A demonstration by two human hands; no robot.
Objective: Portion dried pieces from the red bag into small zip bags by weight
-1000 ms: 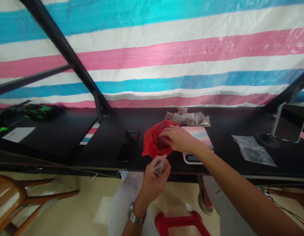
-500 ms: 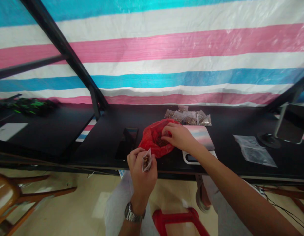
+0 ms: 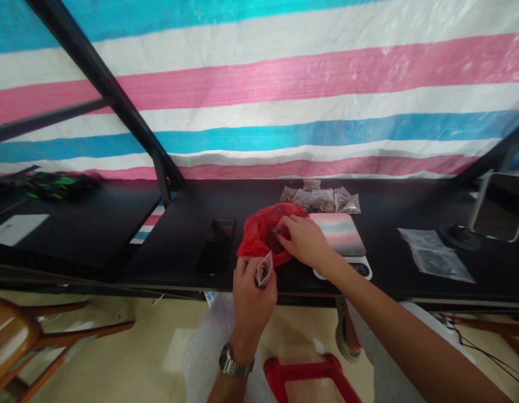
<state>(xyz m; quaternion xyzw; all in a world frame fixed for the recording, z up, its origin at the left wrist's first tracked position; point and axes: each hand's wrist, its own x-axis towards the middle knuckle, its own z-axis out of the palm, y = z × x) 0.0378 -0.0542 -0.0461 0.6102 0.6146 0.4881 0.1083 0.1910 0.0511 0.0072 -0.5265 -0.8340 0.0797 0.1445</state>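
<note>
My left hand [image 3: 253,291] is closed around a small clear plastic bag [image 3: 265,270], its mouth open upward and brown bits inside. A red plastic bag [image 3: 255,235] lies open on the black table just beyond it, with dark brown pieces [image 3: 275,240] in it. My right hand [image 3: 303,238] reaches into the red bag's mouth, fingers bent together among the pieces; what they pinch is hidden. Beside that hand is a white kitchen scale [image 3: 341,235] with a shiny plate, partly covered by my forearm. Several filled small bags [image 3: 322,198] lie behind the scale.
Left of the red bag lies a black phone [image 3: 215,246]. Flat clear bags [image 3: 438,254] lie at the right, near a tablet on a stand [image 3: 498,207]. A striped sheet [image 3: 284,84] hangs behind the table. A red stool [image 3: 310,375] stands below, a wooden chair [image 3: 16,341] at left.
My left hand has moved right and slightly up with the small bag, closer to the red bag's opening. My right hand stays inside the red bag, its fingers slightly shifted.
</note>
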